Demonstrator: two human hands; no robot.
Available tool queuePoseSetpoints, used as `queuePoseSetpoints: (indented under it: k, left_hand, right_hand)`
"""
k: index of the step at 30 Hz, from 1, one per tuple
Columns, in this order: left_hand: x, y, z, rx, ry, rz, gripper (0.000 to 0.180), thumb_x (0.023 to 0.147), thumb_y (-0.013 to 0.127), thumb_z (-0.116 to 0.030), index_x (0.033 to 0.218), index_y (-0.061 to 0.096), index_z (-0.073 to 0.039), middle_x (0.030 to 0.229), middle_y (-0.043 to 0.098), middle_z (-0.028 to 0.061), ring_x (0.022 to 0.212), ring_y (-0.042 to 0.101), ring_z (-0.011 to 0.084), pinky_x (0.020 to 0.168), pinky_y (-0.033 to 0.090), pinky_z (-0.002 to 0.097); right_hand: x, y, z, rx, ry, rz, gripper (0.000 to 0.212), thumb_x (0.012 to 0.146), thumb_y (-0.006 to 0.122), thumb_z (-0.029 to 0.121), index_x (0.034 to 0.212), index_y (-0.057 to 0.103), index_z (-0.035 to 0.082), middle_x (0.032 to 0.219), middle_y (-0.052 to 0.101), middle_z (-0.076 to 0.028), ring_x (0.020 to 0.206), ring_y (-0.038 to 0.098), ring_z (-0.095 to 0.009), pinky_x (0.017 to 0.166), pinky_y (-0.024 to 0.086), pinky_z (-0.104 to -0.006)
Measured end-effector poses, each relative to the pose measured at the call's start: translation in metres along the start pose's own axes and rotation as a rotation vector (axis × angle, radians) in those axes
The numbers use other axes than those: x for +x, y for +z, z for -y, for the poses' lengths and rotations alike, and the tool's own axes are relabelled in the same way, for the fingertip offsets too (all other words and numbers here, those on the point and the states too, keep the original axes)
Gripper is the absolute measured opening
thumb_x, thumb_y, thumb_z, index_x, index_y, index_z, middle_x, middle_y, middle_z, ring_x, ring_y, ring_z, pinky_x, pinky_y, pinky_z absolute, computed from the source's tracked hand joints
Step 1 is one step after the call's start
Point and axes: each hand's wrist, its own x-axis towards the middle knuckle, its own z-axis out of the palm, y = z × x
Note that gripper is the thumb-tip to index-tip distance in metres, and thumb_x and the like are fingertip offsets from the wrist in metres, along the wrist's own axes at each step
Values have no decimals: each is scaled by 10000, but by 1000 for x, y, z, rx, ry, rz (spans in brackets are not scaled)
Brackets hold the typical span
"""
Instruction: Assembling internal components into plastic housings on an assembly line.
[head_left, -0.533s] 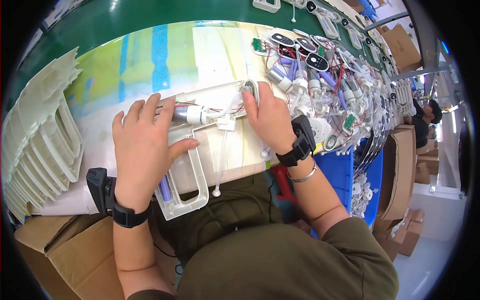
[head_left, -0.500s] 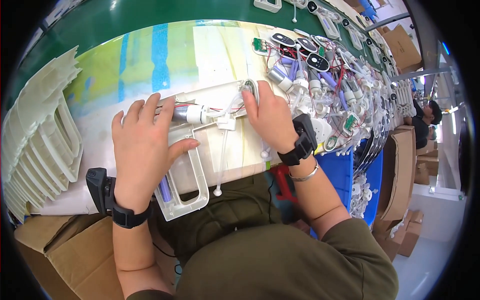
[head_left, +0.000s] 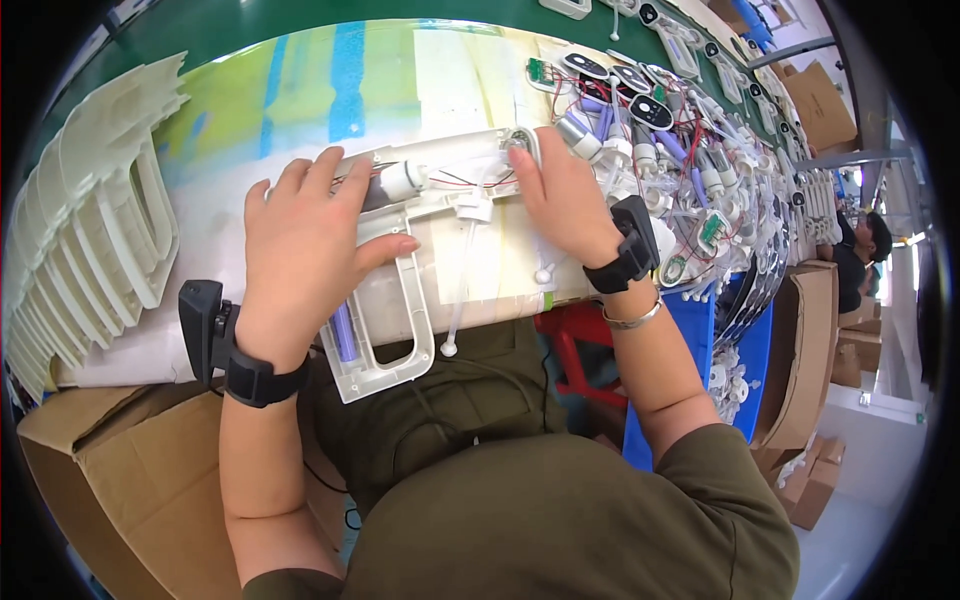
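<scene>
A white plastic housing half (head_left: 425,330) with a loop handle lies open at the table's front edge. My left hand (head_left: 305,255) grips its left part, fingers over the far side and thumb on the near frame. Beside the left index finger, a silver motor (head_left: 398,182) with a white end sits tilted, thin wires near it. My right hand (head_left: 570,195) is closed on the round far-right end of the housing, thumb on top, other fingers mostly hidden. A white cap (head_left: 473,207) with a clear tube hangs over the near side, ending in a ball (head_left: 449,349). Inside the handle shows a purple cylinder (head_left: 344,332).
Nested white housing halves (head_left: 110,240) stand at the left. On the right are piled motors, wires, green circuit boards (head_left: 541,72) and oval black panels (head_left: 650,112). A blue bin (head_left: 748,375) and cardboard boxes flank the table. Another person (head_left: 862,245) is far right.
The whole view has shifted, so the table appears higher in it. The motor's white end has tilted up and away from the tubing beside it. Both hands keep their places on the housing.
</scene>
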Motion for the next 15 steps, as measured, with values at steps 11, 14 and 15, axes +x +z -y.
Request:
queuePoseSetpoints:
  k: [11, 14, 15]
  left_hand:
    - [3, 2, -2, -22, 13, 42, 656, 643, 700, -479, 1128, 573, -56, 1162, 563, 128, 988, 544, 280, 797, 421, 397]
    - [4, 2, 0, -14, 17, 54, 662, 640, 698, -484, 1129, 572, -57, 1166, 562, 128, 996, 542, 277, 802, 420, 396]
    - [3, 3, 0, -18, 19, 55, 662, 640, 698, -484, 1129, 572, -57, 1166, 562, 128, 996, 542, 277, 802, 420, 396]
  right_hand:
    - [7, -22, 10, -186, 28, -8, 293, 919, 477, 292, 900, 435, 3, 597, 562, -225, 572, 549, -444, 498, 430, -503]
    - [16, -39, 9, -26, 11, -4, 290, 921, 481, 283, 923, 435, -3, 608, 554, -231, 588, 545, -451, 501, 426, -487]
    - [13, -38, 9, -29, 13, -3, 290, 921, 481, 283, 923, 435, -3, 608, 554, -231, 588, 545, -451, 501, 426, -487]
